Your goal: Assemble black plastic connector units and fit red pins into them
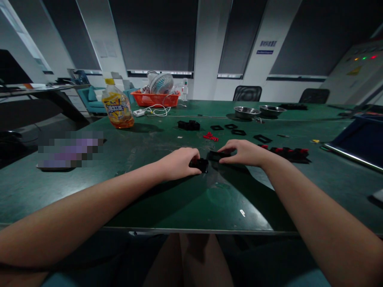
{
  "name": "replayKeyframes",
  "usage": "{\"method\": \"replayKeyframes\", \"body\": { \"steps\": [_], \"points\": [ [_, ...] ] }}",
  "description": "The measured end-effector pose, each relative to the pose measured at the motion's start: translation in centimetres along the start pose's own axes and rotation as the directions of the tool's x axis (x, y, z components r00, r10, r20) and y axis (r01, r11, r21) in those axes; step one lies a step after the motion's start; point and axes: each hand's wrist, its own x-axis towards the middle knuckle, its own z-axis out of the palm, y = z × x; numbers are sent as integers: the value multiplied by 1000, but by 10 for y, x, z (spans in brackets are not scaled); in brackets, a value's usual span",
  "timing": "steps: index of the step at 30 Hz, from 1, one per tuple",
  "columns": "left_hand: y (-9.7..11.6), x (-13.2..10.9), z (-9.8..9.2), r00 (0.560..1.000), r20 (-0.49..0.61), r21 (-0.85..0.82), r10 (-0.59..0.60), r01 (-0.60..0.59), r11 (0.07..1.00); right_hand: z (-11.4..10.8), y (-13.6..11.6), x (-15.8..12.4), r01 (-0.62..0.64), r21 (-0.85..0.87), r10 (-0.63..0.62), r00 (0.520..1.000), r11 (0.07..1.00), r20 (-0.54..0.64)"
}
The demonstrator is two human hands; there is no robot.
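My left hand [181, 163] is closed round a small black part [203, 164] low over the green table. Just to its right, my right hand [239, 153] pinches a flat black piece [216, 156] between thumb and fingers. A narrow gap shows between the two black items. Beyond them lie small red pieces [211, 137] in a loose cluster. Several black frames, one of them here [238, 132], lie behind my right hand. A black assembly [189, 125] stands farther back, and a row of black parts with red bits [289, 154] lies to the right.
On the green table [179, 207] stand a bottle of orange liquid [118, 105], a red basket [155, 99] of items and two metal bowls [247, 113]. A blurred-out flat object [70, 153] lies left. At the right is a dark blue bin [359, 139].
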Motion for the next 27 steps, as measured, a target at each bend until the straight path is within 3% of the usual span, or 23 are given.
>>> {"method": "replayKeyframes", "body": {
  "steps": [9, 17, 27],
  "points": [
    [-1, 1, 2, 1000, -11, -13, 13, -13, 1000, 3, -8, 2, 67, 2, -67, 997, 998, -25],
    [-2, -1, -6, 998, 62, -28, -31, 32, 999, 2, -4, 1, 41, 2, -41, 999, 999, -20],
    [-12, -8, 9, 999, -49, -72, 11, -15, 997, 4, -12, 3, 25, 11, -25, 1000, 1000, -13]
  ]
}}
